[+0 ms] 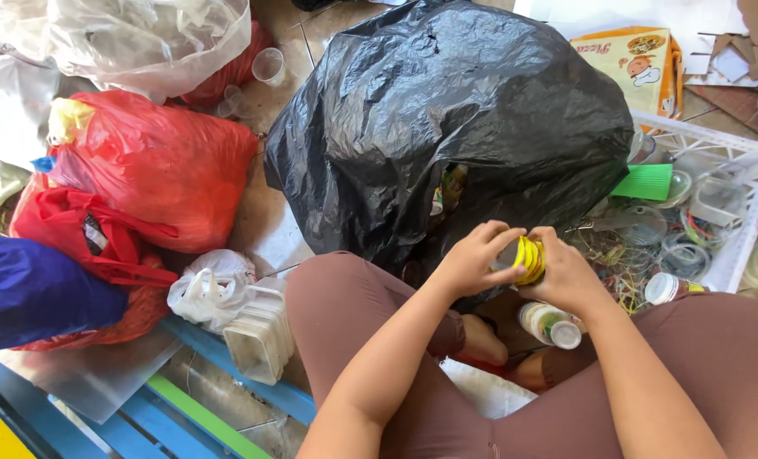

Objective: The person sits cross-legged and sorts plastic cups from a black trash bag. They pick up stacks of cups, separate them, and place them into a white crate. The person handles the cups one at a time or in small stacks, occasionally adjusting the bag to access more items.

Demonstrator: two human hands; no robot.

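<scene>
Two hands grip a small yellow-labelled bottle above the person's lap.

The left hand and right hand both close around the bottle, held just before a large black plastic bag. A white-capped bottle lies below them; a white crate of clear plastic lids stands right, red bags left.

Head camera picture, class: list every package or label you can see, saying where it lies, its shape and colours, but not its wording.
Flat orange-and-cream carton: top right, on the floor behind the white crate.
Yellow label: wrapped round the small bottle held between left hand and right hand.
White-capped bottle: below the hands, pale band with some green.
</scene>
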